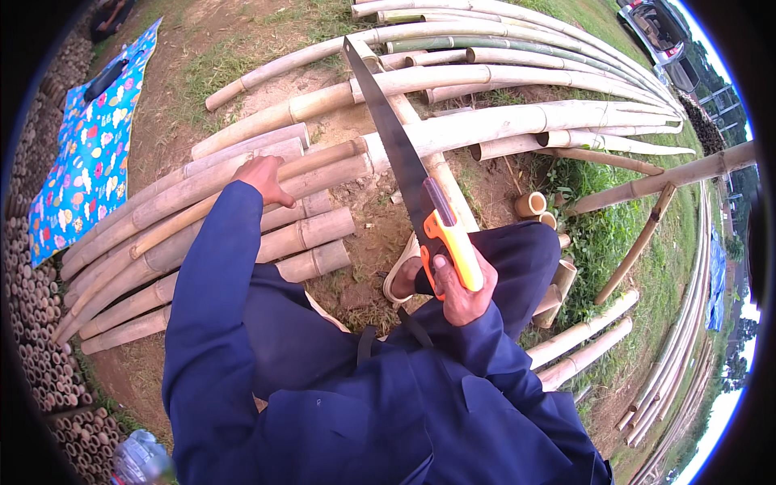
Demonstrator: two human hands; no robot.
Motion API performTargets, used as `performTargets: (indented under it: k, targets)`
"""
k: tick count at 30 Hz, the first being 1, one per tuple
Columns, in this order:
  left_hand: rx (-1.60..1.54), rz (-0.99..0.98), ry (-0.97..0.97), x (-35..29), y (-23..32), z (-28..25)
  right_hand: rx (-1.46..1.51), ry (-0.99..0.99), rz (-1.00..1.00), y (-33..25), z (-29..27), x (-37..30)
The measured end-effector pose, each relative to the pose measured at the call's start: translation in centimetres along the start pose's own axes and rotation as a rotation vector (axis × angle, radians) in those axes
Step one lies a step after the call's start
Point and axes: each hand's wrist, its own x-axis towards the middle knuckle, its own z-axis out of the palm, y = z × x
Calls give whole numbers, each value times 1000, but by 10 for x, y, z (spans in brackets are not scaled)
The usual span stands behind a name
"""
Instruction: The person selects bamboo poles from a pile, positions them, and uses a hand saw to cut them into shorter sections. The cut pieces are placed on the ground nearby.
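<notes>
My right hand (467, 293) is wrapped round the orange and yellow handle of a hand saw (394, 133). The saw's long dark blade points up and away, raised above the bamboo poles. My left hand (263, 178) lies on the poles left of the blade, fingers and thumb spread. Close beside it runs a slim brown bamboo pole (327, 155), on top of thicker cut bamboo lengths (303, 232). A long pale bamboo pole (477, 125) extends to the right beyond the blade, with a bamboo crosspiece (444, 182) under it.
More long bamboo poles (517, 77) lie at the far side. Short bamboo offcuts (531, 204) stand by my right knee, near a propped bamboo frame (647, 187). At left are a blue patterned sheet (105, 145) and stacked bamboo pieces (40, 335). A vehicle (656, 32) is far right.
</notes>
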Motion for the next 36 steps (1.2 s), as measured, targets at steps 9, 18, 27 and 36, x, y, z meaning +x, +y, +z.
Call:
performTargets:
  k: [9,18,27,36]
  targets:
    - [-13,-12,-16,-2,1,-1,-159,-93,-55,19,16,3]
    - [-3,5,16,-2,-4,3,-301,-166,-69,9,-3,-45]
    - [-26,32,13,5,-11,14,-208,-190,-10,15,33,14]
    - [-39,25,-22,13,-5,15,-231,-148,-82,24,41,18]
